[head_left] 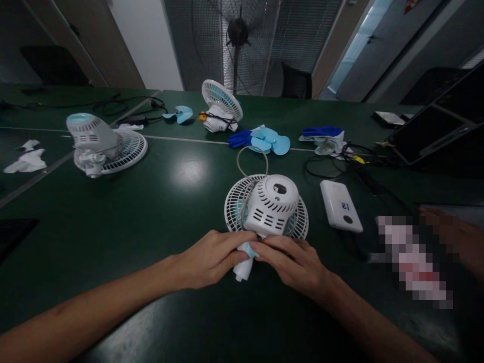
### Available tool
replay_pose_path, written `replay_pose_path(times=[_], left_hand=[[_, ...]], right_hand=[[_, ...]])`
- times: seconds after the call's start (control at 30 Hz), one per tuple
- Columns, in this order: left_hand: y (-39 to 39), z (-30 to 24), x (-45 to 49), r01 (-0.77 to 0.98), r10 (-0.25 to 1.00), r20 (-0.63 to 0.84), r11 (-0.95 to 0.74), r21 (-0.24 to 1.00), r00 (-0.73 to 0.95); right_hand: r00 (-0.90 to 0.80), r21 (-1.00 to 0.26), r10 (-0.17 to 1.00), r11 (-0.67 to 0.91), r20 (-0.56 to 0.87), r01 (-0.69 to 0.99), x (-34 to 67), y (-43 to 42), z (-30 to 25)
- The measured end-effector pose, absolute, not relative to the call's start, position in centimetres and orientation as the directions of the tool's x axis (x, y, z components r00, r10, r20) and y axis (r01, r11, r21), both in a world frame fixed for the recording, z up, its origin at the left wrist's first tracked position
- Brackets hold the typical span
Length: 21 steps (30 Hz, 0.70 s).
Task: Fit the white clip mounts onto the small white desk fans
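Note:
A small white electric fan (272, 204) lies face down on the table, its motor housing up and its round grille under it. A grey cord (239, 161) loops over its back. My left hand (217, 257) is closed around the near end of the fan, thumb and forefinger at the white stem (243, 269). My right hand (295, 262) is closed too, its fingertips pinching a small light-blue piece (249, 249) on that stem. The fingers partly hide the joint between stem and housing.
On the dark green table (170, 212) are another fan lying face down (94, 141), a third fan (221, 108) at the back, light-blue fan blades (270, 140), blue-and-white gloves (323, 136) and a white power bank (340, 205). Another person's hand (454, 234) is at right.

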<state>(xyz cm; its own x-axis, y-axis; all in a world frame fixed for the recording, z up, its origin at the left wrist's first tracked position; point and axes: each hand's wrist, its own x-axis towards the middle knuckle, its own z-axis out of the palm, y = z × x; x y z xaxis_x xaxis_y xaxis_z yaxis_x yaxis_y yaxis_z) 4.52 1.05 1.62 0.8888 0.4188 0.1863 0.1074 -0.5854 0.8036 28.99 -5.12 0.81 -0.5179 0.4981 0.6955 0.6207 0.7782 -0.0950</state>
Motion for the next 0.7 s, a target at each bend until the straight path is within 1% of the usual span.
replay_pose_path(times=[0.1, 0.23, 0.33, 0.43, 0.5, 0.63, 0.7], left_hand=[[1.0, 1.7, 4.6, 0.128, 0.425, 0.168, -0.586, 0.8, 0.889], [1.0, 1.6, 4.6, 0.123, 0.422, 0.19, -0.611, 0.782, 0.886], [0.9, 1.5, 4.6, 0.122, 0.428, 0.195, -0.608, 0.785, 0.882], [1.0, 1.5, 4.5, 0.114, 0.422, 0.193, -0.602, 0.791, 0.886], [1.0, 1.5, 4.5, 0.107, 0.412, 0.201, -0.613, 0.783, 0.889], [1.0, 1.6, 4.5, 0.116, 0.417, 0.205, -0.626, 0.771, 0.885], [1.0, 1.7, 4.6, 0.132, 0.423, 0.189, -0.622, 0.772, 0.886]], right_hand=[[-0.431, -0.108, 0.504, 0.734, 0.748, 0.67, 27.7, -5.2, 0.8], [-0.328, -0.201, 0.576, 0.669, 0.749, 0.716, 26.4, -5.4, 0.4], [-0.366, -0.211, 0.568, 0.708, 0.737, 0.674, 27.2, -5.5, 0.2], [-0.489, -0.154, 0.529, 0.772, 0.693, 0.617, 28.8, -5.4, 0.2], [-0.527, -0.139, 0.521, 0.787, 0.672, 0.601, 29.5, -5.3, 0.3], [-0.474, -0.118, 0.514, 0.757, 0.714, 0.643, 28.6, -5.2, 0.5], [-0.403, -0.154, 0.547, 0.712, 0.734, 0.685, 27.4, -5.3, 0.6]])
